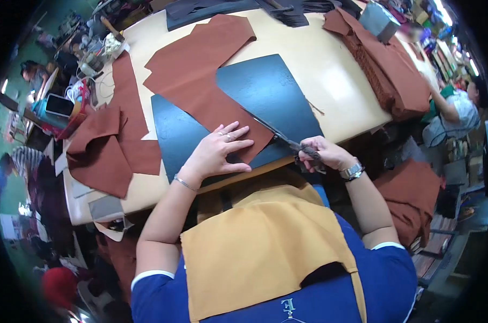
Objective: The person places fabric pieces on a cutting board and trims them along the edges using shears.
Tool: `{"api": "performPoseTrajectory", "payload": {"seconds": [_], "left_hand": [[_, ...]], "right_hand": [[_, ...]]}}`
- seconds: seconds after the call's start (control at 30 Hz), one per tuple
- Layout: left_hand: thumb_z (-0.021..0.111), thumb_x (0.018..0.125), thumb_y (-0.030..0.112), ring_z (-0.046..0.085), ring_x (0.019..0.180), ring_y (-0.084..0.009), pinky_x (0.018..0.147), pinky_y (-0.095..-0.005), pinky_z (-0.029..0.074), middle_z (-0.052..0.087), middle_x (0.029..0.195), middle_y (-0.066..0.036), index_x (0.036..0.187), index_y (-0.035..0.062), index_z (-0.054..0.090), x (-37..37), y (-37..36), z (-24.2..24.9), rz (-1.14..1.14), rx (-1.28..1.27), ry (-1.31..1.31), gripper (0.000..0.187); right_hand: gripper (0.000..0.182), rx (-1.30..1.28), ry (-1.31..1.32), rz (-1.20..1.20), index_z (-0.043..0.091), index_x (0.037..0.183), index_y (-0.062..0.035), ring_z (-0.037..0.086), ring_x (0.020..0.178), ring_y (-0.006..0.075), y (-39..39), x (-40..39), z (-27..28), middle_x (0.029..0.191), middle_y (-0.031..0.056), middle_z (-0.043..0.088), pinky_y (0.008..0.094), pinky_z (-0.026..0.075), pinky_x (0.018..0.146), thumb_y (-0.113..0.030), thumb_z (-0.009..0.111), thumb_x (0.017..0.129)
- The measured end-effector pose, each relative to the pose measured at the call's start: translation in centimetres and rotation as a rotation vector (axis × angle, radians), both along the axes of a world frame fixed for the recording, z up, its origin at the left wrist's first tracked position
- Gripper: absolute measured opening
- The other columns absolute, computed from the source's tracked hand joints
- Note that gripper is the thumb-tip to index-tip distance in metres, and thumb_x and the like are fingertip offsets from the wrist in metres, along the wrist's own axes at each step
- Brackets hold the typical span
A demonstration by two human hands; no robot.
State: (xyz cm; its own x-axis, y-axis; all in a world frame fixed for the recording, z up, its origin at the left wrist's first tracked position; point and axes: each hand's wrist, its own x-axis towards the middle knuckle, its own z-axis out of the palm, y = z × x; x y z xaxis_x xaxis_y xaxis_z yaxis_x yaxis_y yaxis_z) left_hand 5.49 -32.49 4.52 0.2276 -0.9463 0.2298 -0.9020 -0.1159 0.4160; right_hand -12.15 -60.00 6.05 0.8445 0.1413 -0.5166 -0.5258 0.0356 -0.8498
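Scissors (287, 141) are sitting in the right hand (323, 153), fingers wrapped tight round the handles, blades pointing up-left along the edge of the brown fabric piece (201, 81). Can't tell how far the blades are parted, too dark & thin against the mat. Fabric piece is lying flat across the dark cutting mat (265, 91), w/ its lower corner reaching toward the near table edge, just beside the scissors. Left hand (218, 151) is pressing down flat on that corner, fingers spread, palm down, holding nothing, just pinning the cloth; ring on one finger, thin bracelet at the wrist. Right wrist is wearing a watch (352, 171).

Mat is resting on a pale worktable (335, 70). More brown cut pieces (112, 148) are lying at the left side of the table, partly folded over each other. A stack of brown fabric (392, 70) is piled at the far right of the table, w/ a grey box-like thing next to it at the top. Person is wearing a blue shirt and a mustard apron (260, 247). Another person (459, 110) is sitting at the right beyond the table; others are at the left edge, well apart from the hands.
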Motion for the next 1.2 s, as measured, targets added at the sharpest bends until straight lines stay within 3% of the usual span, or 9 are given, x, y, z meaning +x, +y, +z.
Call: {"api": "performPoseTrajectory", "payload": {"seconds": [0.17,0.2,0.33,0.37,0.5,0.87,1.0,1.13,1.2], "left_hand": [[0.078,0.071,0.047,0.047,0.128,-0.0336,0.106,-0.047,0.037,0.055,0.133,-0.01,0.114,0.0127,0.066,0.9,0.3,-0.5,0.025,-0.095,0.134,0.056],[0.077,0.073,0.046,0.045,0.129,-0.035,0.106,-0.0502,0.035,0.054,0.134,-0.01,0.118,0.0126,0.064,1.6,0.2,-0.4,0.071,-0.118,0.14,0.057],[0.061,0.076,0.067,0.028,0.139,-0.0363,0.109,-0.0576,0.023,0.034,0.149,-0.019,0.14,0.0122,0.043,4.4,0.0,-1.6,0.598,0.049,-0.186,0.086],[0.055,0.072,0.077,0.02,0.142,-0.0359,0.11,-0.0609,0.017,0.023,0.153,-0.021,0.146,0.0106,0.032,4.5,0.2,-0.9,0.65,0.259,-0.126,0.103],[0.056,0.068,0.079,0.017,0.143,-0.0355,0.107,-0.0676,0.016,0.02,0.154,-0.018,0.148,0.0126,0.029,2.9,1.2,-0.3,0.641,0.327,-0.156,0.107],[0.059,0.069,0.077,0.015,0.144,-0.0322,0.106,-0.0695,0.014,0.019,0.156,-0.013,0.148,0.0169,0.029,1.3,3.6,-0.6,0.695,0.307,-0.14,0.104],[0.053,0.069,0.082,0.012,0.145,-0.0316,0.109,-0.0673,0.009,0.018,0.156,-0.015,0.148,0.0145,0.028,1.5,3.7,-0.4,0.686,0.32,-0.12,0.107],[0.053,0.069,0.082,0.013,0.145,-0.0319,0.108,-0.0676,0.009,0.018,0.156,-0.015,0.148,0.0141,0.029,1.4,3.7,-0.5,0.685,0.322,-0.13,0.107],[0.052,0.069,0.082,0.013,0.145,-0.0321,0.108,-0.0677,0.009,0.019,0.156,-0.016,0.148,0.0139,0.029,1.3,3.8,-0.6,0.68,0.324,-0.154,0.107]], "right_hand": [[0.023,-0.043,-0.007,-0.024,0.059,0.082,-0.0081,0.057,0.053,0.0058,-0.3,-0.9,-0.8,0.066,0.0013,0.061,0.0182,0.044,0.047,-0.029,0.066,0.089],[0.022,-0.052,-0.002,-0.029,0.059,0.081,-0.0081,0.057,0.053,0.0058,-0.3,-1.2,-0.8,0.066,0.0013,0.061,0.0183,0.044,0.047,-0.028,0.066,0.088],[0.021,-0.025,-0.009,-0.073,0.058,0.082,-0.0076,0.057,0.052,0.0062,0.9,-2.0,-0.3,0.065,0.0004,0.06,0.0191,0.043,0.047,-0.025,0.065,0.089],[0.02,-0.013,0.013,-0.066,0.058,0.083,-0.0077,0.057,0.052,0.007,0.9,-2.1,-0.4,0.065,0.0002,0.06,0.0197,0.043,0.048,-0.025,0.065,0.089],[0.024,0.035,0.037,-0.02,0.057,0.084,-0.006,0.058,0.057,0.0093,2.2,-1.9,-0.2,0.067,0.0024,0.06,0.0218,0.046,0.053,-0.027,0.066,0.088],[0.039,0.27,0.028,-0.055,0.058,0.087,-0.0034,0.058,0.058,0.0137,1.3,-3.6,-1.6,0.066,0.0049,0.059,0.026,0.048,0.056,-0.041,0.067,0.086],[0.046,0.452,0.114,-0.145,0.056,0.089,-0.0046,0.059,0.059,0.0127,0.4,-6.6,-2.6,0.075,0.0038,0.061,0.0257,0.049,0.055,-0.049,0.067,0.084],[0.047,0.587,0.143,-0.064,0.054,0.09,-0.0074,0.058,0.06,0.0108,0.4,-7.7,-3.5,0.079,0.0014,0.06,0.025,0.048,0.056,-0.053,0.065,0.084],[0.047,0.501,0.089,-0.065,0.054,0.09,-0.0082,0.058,0.061,0.0108,0.9,-7.5,-3.7,0.079,0.001,0.059,0.025,0.049,0.056,-0.054,0.064,0.084]]}}
